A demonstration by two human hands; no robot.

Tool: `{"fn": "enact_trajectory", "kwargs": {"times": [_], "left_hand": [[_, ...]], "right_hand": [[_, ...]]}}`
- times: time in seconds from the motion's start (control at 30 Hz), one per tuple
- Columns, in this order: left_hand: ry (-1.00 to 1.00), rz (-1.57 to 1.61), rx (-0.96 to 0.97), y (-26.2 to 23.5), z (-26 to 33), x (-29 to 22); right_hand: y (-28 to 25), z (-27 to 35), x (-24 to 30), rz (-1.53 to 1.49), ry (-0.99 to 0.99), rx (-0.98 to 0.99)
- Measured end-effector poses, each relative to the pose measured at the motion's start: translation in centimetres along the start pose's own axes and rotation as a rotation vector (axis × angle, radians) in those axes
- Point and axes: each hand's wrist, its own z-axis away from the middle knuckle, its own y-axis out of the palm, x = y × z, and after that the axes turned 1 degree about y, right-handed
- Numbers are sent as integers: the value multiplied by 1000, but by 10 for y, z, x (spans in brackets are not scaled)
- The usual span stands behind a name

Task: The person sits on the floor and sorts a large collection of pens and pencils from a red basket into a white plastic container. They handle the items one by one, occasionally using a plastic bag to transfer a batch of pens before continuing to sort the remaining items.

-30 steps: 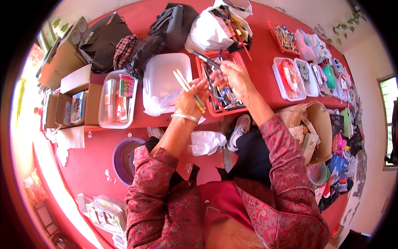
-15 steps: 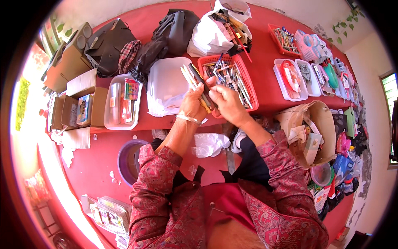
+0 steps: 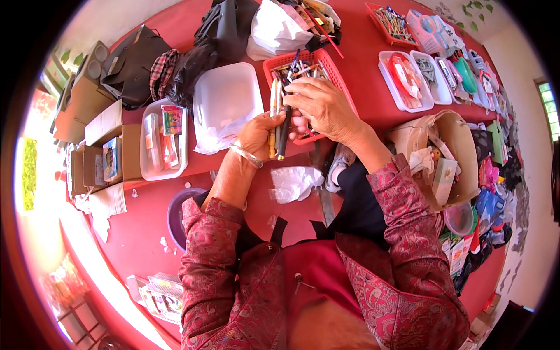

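My left hand (image 3: 261,135) is closed round a small bunch of pens held over the table's front edge. A black pen (image 3: 284,135) and a yellow pen (image 3: 272,114) stand out in the bunch, tilted close to upright. From the right, my right hand (image 3: 328,111) curls its fingers over the upper part of the same bunch, hiding some of the pens and its own thumb. Just behind both hands, a red plastic basket (image 3: 348,95) holds many loose pens and is partly covered by my right hand. Left of it lies a whitish translucent plastic tray (image 3: 227,96).
A white tub (image 3: 146,169) of packets and cardboard boxes (image 3: 131,157) stand at left. Black bags (image 3: 131,70) and a white bag (image 3: 274,32) line the back. Right are white trays (image 3: 429,105) and a large open carton (image 3: 402,143). A purple basin (image 3: 175,219) sits below.
The view has shifted, so the table things sit higher and further left. The pens have turned more upright, and my right hand has moved up over their upper part.
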Motion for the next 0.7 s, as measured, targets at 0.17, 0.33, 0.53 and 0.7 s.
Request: {"fn": "enact_trajectory", "kwargs": {"times": [0.17, 0.33, 0.53, 0.7], "left_hand": [[-72, 13, 147, -1, 6, -16], [271, -72, -249, -4, -2, -19], [268, -10, -129, -6, -11, 6], [19, 152, 131, -34, -3, 2]], "right_hand": [[1, 1, -7, 79, -79, -48], [-9, -1, -17, -562, 645, -186], [39, 8, 27, -662, 719, 47], [37, 5, 27, -794, 682, 233]]}}
